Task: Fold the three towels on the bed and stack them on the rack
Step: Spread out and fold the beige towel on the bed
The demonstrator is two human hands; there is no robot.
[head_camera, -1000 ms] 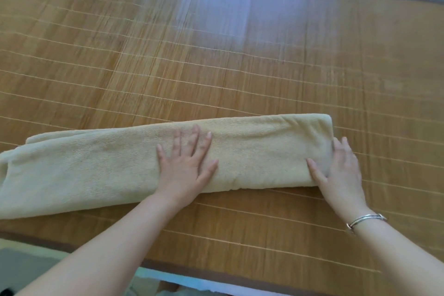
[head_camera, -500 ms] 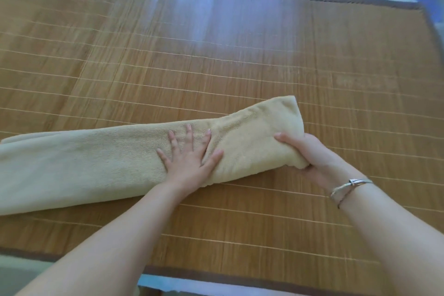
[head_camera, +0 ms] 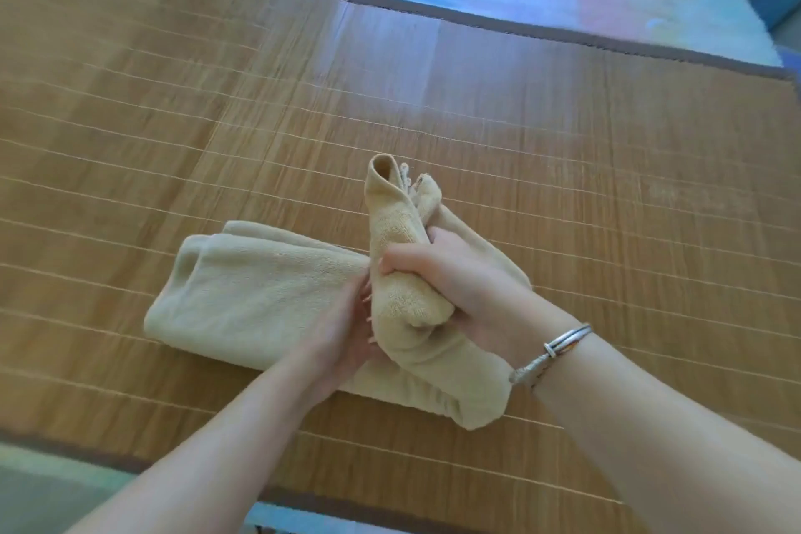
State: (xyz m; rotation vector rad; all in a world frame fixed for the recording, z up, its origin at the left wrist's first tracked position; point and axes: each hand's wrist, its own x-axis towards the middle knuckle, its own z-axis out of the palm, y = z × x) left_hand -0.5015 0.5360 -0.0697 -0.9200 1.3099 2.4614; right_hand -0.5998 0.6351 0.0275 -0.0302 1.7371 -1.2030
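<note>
With your right hand (head_camera: 446,273) gripping the beige towel (head_camera: 260,290)'s raised end and your left hand (head_camera: 346,330) flat at the crease, lay that end squarely over the half on the bamboo mat (head_camera: 607,230).

Fuzzy terry towel (head_camera: 260,286), glossy bamboo mat (head_camera: 607,169)
</note>
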